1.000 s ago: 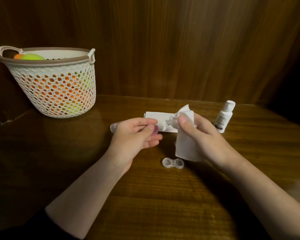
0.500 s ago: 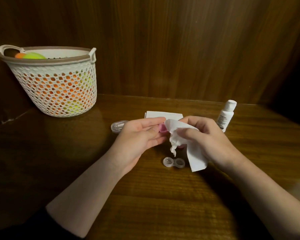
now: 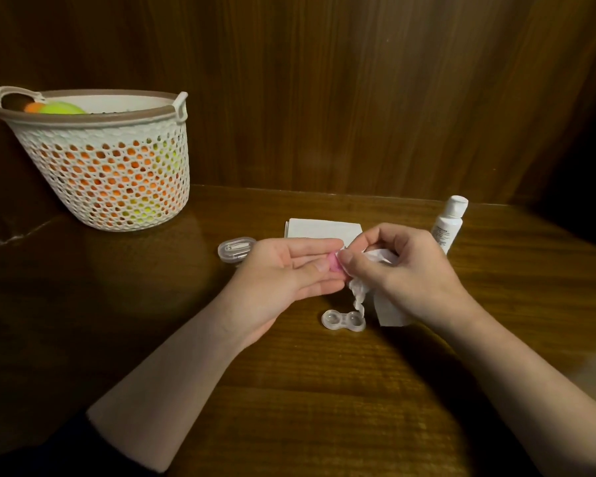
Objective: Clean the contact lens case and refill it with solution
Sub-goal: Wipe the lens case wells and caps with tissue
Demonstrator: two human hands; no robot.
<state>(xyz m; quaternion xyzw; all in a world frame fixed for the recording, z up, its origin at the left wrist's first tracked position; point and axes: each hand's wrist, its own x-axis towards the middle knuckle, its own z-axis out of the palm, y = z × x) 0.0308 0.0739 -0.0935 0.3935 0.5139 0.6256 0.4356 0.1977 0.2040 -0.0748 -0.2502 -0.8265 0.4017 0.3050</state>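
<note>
Clear lens case [image 3: 343,320] lies open on the table [image 3: 307,390], both wells up, no caps on, just below and between the two hands. Pink cap [image 3: 437,265] sits at the left hand's [image 3: 283,273] fingertips: thumb in front, fingers curled behind, pinching it; palm faces up and right. Right hand [image 3: 403,270] holds a crumpled tissue [image 3: 358,294], thumb and forefinger pressing a wad of it against the cap, other fingers curled over the rest. A twisted tail of tissue hangs down and ends just above the case's right well; whether it touches cannot be told. A flat corner of tissue sticks out below the right palm, near the table.

Behind the hands a folded white tissue pack [image 3: 320,228] lies flat. Left of it, a small clear oval box [image 3: 236,249] with something white inside, partly behind the left fingers. White bottle [image 3: 449,223] stands upright, cap on, just behind the right hand. Far left, a white mesh basket [image 3: 111,173] with brown rim holds orange and green balls [image 3: 61,108]. Dark wood wall [image 3: 358,80] behind. Both forearms bare; a dark sleeve [image 3: 49,452] at the left elbow.
</note>
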